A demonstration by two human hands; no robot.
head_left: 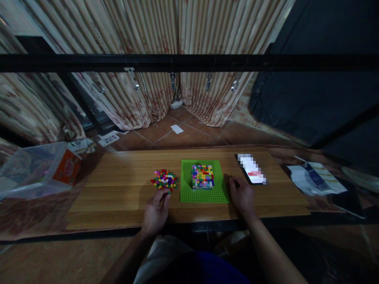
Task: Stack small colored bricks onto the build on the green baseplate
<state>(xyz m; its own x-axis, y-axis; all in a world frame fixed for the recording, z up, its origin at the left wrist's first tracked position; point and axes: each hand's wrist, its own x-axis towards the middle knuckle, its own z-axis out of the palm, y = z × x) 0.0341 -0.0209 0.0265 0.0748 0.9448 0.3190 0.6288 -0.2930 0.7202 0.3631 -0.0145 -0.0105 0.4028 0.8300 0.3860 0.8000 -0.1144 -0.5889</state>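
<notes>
A loose pile of small coloured toy bricks lies on the wooden table. My left hand is at its near edge, thumb and forefinger closed around a tiny green brick at their tips. To the right of the pile is a green studded baseplate. A low, multicoloured block of bricks stands on it, a little above its middle. My right hand rests beside the baseplate's right edge with its fingers curled closed. Whatever those fingers may hold is hidden.
A phone with a lit, blurred screen lies right of the baseplate. Left of the table stands a clear plastic bin with an orange label. A plastic packet lies to the right. A black bar crosses beyond the table, before curtains.
</notes>
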